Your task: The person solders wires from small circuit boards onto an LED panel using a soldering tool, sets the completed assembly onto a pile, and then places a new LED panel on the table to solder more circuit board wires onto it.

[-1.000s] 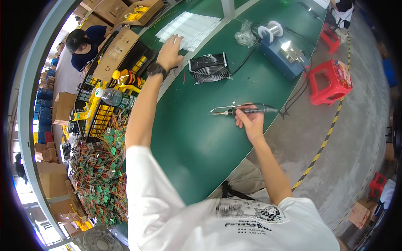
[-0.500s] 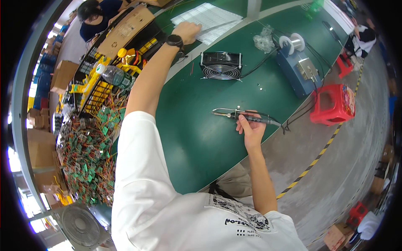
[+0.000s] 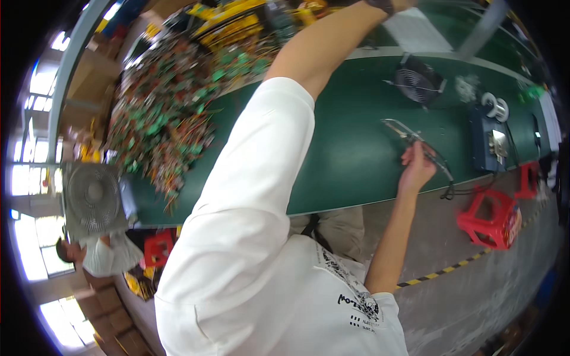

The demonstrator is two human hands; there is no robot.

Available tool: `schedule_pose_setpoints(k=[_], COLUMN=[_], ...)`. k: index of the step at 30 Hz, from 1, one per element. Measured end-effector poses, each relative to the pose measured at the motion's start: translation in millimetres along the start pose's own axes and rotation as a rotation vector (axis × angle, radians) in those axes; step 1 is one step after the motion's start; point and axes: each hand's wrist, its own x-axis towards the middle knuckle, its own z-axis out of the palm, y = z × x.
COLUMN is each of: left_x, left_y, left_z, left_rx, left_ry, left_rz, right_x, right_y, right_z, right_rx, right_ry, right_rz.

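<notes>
A soldering iron (image 3: 405, 134) with a thin bent metal guide tube lies in my right hand (image 3: 418, 170), whose fingers are wrapped round its handle. Its tip points up and left, above the green tabletop (image 3: 350, 160). My left arm stretches far across the table. At the upper edge of the picture my left hand (image 3: 405, 5) is partly cut off and blurred, so its fingers cannot be made out. Nearest to it are the white paper sheets (image 3: 417, 32). A black fan with a round wire grille (image 3: 412, 84) stands between the sheets and the iron.
Left of my arm is a large heap of small green circuit boards with wires (image 3: 160, 113). At the right stand a blue box-shaped unit (image 3: 487, 145), a solder wire spool (image 3: 497, 107) and crumpled clear plastic (image 3: 466, 88). A red stool (image 3: 490, 219) stands beyond the table edge.
The view has swung left, so everything on the table appears further right. My left hand has gone to the picture's upper edge. My right hand still holds the soldering iron, now tilted more steeply.
</notes>
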Motion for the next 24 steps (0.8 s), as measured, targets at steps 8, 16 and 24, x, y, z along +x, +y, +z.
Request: schedule_pose_setpoints(k=[8, 16, 24], left_x=[-92, -284, -401], left_y=[68, 185, 213], left_z=[-254, -425, -428], left_rx=[-0.110, 0.052, 0.121], left_ry=[0.418, 0.024, -0.268], left_rz=[-0.028, -0.137, -0.368], right_x=[-3, 1, 8], right_y=[8, 16, 17], right_z=[8, -13, -8], right_rx=[0.060, 0.029, 0.083], right_ry=[-0.123, -0.088, -0.116], right_rz=[-0.043, -0.011, -0.088])
